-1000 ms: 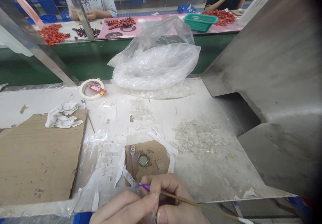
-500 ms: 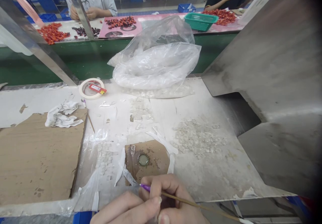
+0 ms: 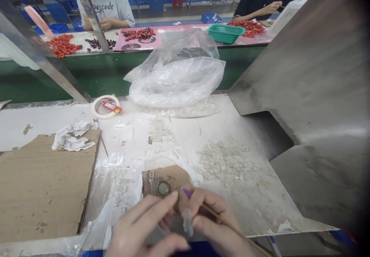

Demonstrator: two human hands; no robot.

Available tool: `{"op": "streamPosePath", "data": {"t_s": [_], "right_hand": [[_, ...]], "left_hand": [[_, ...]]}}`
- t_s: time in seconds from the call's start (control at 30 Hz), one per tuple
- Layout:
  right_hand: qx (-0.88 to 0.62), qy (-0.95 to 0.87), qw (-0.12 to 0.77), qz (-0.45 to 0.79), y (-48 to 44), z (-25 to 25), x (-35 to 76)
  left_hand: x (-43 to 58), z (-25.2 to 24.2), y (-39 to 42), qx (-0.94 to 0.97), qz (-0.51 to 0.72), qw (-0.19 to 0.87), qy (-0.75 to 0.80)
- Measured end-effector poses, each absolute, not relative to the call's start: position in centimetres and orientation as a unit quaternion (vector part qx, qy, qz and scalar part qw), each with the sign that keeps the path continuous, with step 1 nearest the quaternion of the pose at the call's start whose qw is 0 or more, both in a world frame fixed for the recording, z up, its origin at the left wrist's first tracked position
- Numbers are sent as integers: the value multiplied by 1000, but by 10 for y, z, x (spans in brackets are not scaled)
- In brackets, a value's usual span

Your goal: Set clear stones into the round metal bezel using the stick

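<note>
- The thin brown stick with a purple tip lies slantwise across the right hand, pinched between its thumb and forefinger; the purple end pokes out above the fingers, and the long shaft runs down to the lower right edge of the view.
- The small clear plastic piece sits between the two hands, just below the stick's purple tip; it is blurred, and its shape cannot be told.
- The left hand has its fingers curled in toward the clear piece and seems to hold it at the fingertips; how firmly cannot be told.
- Just beyond the fingertips, a small round metal cap with a toothed rim rests on a brown cardboard patch on the white worktable.
- A loose heap of clear plastic bits lies to the right of that patch, near the right hand.
- Farther back stand a crumpled clear plastic bag and a roll of white tape.
- A large brown cardboard sheet and crumpled white paper lie to the left, well apart from the hands.
</note>
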State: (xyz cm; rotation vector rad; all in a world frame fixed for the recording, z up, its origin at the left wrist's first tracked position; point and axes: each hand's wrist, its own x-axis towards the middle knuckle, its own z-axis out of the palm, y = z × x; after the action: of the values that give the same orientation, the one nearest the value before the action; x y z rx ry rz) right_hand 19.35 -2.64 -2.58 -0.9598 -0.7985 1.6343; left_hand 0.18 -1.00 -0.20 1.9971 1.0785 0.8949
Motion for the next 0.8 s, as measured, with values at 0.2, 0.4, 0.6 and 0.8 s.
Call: {"op": "streamPosePath", "data": {"t_s": [0.2, 0.4, 0.6, 0.8], "right_hand": [[-709, -458, 473, 254, -6, -35, 271], [-675, -467, 474, 318, -11, -40, 243], [-590, -552, 377, 453, -15, -48, 186], [-585, -565, 377, 443, -9, -58, 176]], "left_hand": [[4, -30, 81, 830, 192, 225, 472], [23, -53, 118, 832, 133, 210, 496], [-1, -13, 95, 797, 240, 279, 479], [-19, -1, 26, 728, 369, 347, 462]]}}
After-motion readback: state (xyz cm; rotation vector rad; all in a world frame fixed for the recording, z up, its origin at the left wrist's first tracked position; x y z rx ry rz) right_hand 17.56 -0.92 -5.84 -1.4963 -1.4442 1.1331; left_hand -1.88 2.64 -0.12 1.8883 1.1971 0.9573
